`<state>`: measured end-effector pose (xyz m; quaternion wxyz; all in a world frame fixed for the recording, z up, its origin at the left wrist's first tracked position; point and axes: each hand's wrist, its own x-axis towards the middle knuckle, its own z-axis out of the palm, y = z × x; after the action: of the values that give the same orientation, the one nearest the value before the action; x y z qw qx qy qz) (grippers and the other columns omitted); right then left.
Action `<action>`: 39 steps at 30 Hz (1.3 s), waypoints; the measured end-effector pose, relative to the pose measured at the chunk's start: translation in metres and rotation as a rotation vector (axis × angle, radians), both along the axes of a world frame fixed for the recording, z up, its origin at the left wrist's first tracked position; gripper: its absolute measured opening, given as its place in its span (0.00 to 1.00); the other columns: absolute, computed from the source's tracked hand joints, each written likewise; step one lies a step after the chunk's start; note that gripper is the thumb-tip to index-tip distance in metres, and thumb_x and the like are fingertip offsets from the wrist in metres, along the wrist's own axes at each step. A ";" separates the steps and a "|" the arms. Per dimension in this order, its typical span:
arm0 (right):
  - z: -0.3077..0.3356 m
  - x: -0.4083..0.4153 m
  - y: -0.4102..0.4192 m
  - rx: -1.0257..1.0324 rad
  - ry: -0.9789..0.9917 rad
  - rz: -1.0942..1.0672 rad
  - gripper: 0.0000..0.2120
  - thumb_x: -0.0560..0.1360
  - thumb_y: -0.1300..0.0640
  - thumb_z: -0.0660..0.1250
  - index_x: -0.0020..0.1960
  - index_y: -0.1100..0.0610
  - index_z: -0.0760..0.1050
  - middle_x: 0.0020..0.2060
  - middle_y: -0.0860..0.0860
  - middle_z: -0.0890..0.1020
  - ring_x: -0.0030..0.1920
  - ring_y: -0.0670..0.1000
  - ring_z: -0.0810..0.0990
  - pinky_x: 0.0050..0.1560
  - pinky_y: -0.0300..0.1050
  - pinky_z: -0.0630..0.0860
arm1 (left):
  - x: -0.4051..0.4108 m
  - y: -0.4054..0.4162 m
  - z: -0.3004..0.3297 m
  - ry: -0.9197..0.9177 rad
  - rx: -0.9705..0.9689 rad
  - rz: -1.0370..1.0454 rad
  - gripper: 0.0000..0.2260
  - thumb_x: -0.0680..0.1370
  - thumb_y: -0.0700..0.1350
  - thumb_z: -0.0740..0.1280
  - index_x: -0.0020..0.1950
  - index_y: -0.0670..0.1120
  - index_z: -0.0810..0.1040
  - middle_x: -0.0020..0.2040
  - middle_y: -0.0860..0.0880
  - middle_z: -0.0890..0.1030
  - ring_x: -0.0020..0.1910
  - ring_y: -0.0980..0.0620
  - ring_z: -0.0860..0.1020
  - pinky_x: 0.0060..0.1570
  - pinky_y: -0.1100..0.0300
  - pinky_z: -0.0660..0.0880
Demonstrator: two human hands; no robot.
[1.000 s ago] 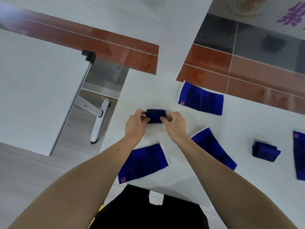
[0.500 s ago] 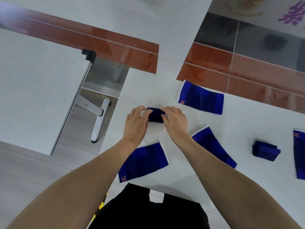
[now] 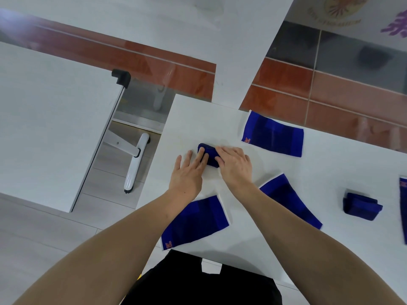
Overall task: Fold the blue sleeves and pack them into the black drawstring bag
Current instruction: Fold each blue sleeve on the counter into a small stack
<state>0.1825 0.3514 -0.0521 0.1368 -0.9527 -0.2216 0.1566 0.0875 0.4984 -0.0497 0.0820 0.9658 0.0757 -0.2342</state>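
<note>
Head view: flat sleeves (image 3: 273, 134) around hands (image 3: 235, 164).

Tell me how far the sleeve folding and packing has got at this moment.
Done: one folded sleeve sits at the right of the table. In hand: the left hand and right hand press flat on a second folded bundle. Left: four sleeves lie unfolded, one far, one near, one by the right forearm, one at the right edge. Nothing is packed; no bag is clearly visible.

A white rectangular table (image 3: 198, 119) carries flat blue fabric sleeves (image 3: 273, 134) across the frame's centre. Two folded dark-blue bundles (image 3: 361, 205) lie there too, one centre, one right.
</note>
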 end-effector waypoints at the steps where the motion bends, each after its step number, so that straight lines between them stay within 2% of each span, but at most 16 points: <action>1: -0.001 -0.001 0.001 0.006 -0.006 -0.010 0.17 0.85 0.49 0.61 0.73 0.47 0.73 0.67 0.44 0.79 0.68 0.53 0.72 0.64 0.51 0.71 | 0.000 0.000 0.000 0.003 -0.007 -0.001 0.34 0.83 0.41 0.54 0.83 0.53 0.37 0.82 0.54 0.33 0.82 0.45 0.39 0.80 0.43 0.41; 7: 0.001 0.004 0.004 -0.018 0.039 -0.034 0.18 0.85 0.48 0.59 0.74 0.46 0.72 0.69 0.43 0.77 0.67 0.53 0.71 0.63 0.50 0.72 | 0.004 0.001 0.007 0.025 -0.033 0.000 0.37 0.81 0.39 0.55 0.82 0.53 0.35 0.81 0.55 0.32 0.82 0.45 0.39 0.80 0.43 0.43; 9: 0.006 0.005 0.005 -0.012 0.057 -0.036 0.17 0.85 0.48 0.59 0.73 0.46 0.73 0.68 0.43 0.77 0.67 0.52 0.71 0.63 0.50 0.72 | 0.003 0.000 0.010 0.006 -0.034 -0.011 0.36 0.81 0.39 0.56 0.83 0.52 0.38 0.82 0.54 0.33 0.83 0.45 0.41 0.80 0.44 0.45; 11: 0.013 0.007 0.004 0.000 0.067 -0.035 0.16 0.85 0.49 0.60 0.71 0.47 0.74 0.67 0.44 0.79 0.66 0.53 0.73 0.62 0.50 0.73 | 0.004 -0.001 0.014 -0.048 -0.050 -0.004 0.33 0.82 0.39 0.56 0.84 0.50 0.44 0.83 0.52 0.38 0.83 0.45 0.46 0.80 0.46 0.48; 13: 0.019 0.009 0.001 0.050 0.054 -0.046 0.16 0.85 0.50 0.61 0.70 0.49 0.76 0.66 0.45 0.80 0.65 0.53 0.75 0.62 0.51 0.75 | 0.007 -0.002 0.019 -0.138 -0.070 0.012 0.30 0.81 0.39 0.58 0.82 0.48 0.55 0.84 0.49 0.48 0.81 0.43 0.52 0.79 0.46 0.53; 15: 0.022 0.009 -0.007 0.122 0.015 -0.082 0.14 0.84 0.53 0.62 0.68 0.51 0.78 0.63 0.47 0.81 0.62 0.53 0.77 0.61 0.51 0.77 | 0.010 -0.006 0.024 -0.228 -0.074 0.038 0.25 0.78 0.37 0.61 0.76 0.47 0.67 0.81 0.47 0.59 0.77 0.42 0.60 0.76 0.49 0.59; 17: 0.022 0.009 -0.018 0.181 -0.029 -0.132 0.13 0.84 0.55 0.63 0.65 0.53 0.80 0.61 0.48 0.83 0.62 0.53 0.78 0.60 0.52 0.78 | 0.013 -0.012 0.027 -0.275 -0.072 0.070 0.21 0.76 0.37 0.64 0.69 0.47 0.72 0.75 0.46 0.65 0.72 0.42 0.65 0.70 0.50 0.65; 22: 0.020 0.026 -0.051 0.178 -0.061 -0.239 0.13 0.83 0.57 0.64 0.67 0.54 0.78 0.61 0.49 0.82 0.62 0.52 0.77 0.58 0.51 0.80 | 0.023 -0.029 0.030 -0.308 -0.070 0.105 0.20 0.75 0.39 0.67 0.67 0.47 0.72 0.69 0.45 0.69 0.64 0.43 0.69 0.63 0.52 0.70; 25: 0.015 0.044 -0.072 0.172 -0.065 -0.288 0.14 0.83 0.59 0.64 0.67 0.55 0.78 0.62 0.50 0.81 0.63 0.53 0.75 0.59 0.55 0.79 | 0.029 -0.039 0.031 -0.328 -0.072 0.094 0.20 0.74 0.40 0.68 0.66 0.47 0.73 0.67 0.45 0.70 0.60 0.43 0.71 0.61 0.52 0.72; 29: 0.004 0.062 -0.093 0.028 -0.008 -0.279 0.17 0.84 0.57 0.61 0.72 0.55 0.76 0.72 0.52 0.74 0.73 0.57 0.69 0.70 0.56 0.71 | 0.038 -0.053 0.031 -0.321 -0.071 0.081 0.19 0.74 0.40 0.68 0.64 0.47 0.74 0.65 0.46 0.71 0.58 0.44 0.71 0.57 0.52 0.73; 31: 0.000 0.062 -0.099 -0.028 0.032 -0.232 0.18 0.85 0.57 0.60 0.73 0.54 0.74 0.75 0.51 0.71 0.74 0.57 0.66 0.71 0.56 0.69 | 0.043 -0.062 0.032 -0.303 -0.079 0.058 0.20 0.75 0.39 0.66 0.67 0.47 0.74 0.66 0.46 0.70 0.59 0.44 0.70 0.54 0.52 0.72; 36: -0.002 0.065 -0.105 -0.018 -0.015 -0.186 0.16 0.84 0.57 0.61 0.70 0.51 0.78 0.67 0.49 0.76 0.66 0.55 0.71 0.65 0.54 0.68 | 0.057 -0.084 0.033 -0.268 -0.121 0.002 0.21 0.77 0.40 0.64 0.70 0.48 0.72 0.65 0.49 0.70 0.59 0.46 0.70 0.55 0.54 0.71; 39: 0.002 0.081 -0.107 0.016 -0.079 -0.207 0.15 0.84 0.56 0.63 0.69 0.52 0.77 0.66 0.50 0.77 0.66 0.56 0.73 0.64 0.55 0.69 | 0.062 -0.096 0.031 -0.249 -0.130 -0.014 0.21 0.78 0.41 0.64 0.72 0.47 0.70 0.66 0.49 0.70 0.60 0.46 0.70 0.56 0.54 0.72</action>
<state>0.2639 0.2441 -0.0505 0.1508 -0.9749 -0.1284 0.1021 0.1499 0.4021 -0.0188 0.1517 0.9805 0.0430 -0.1175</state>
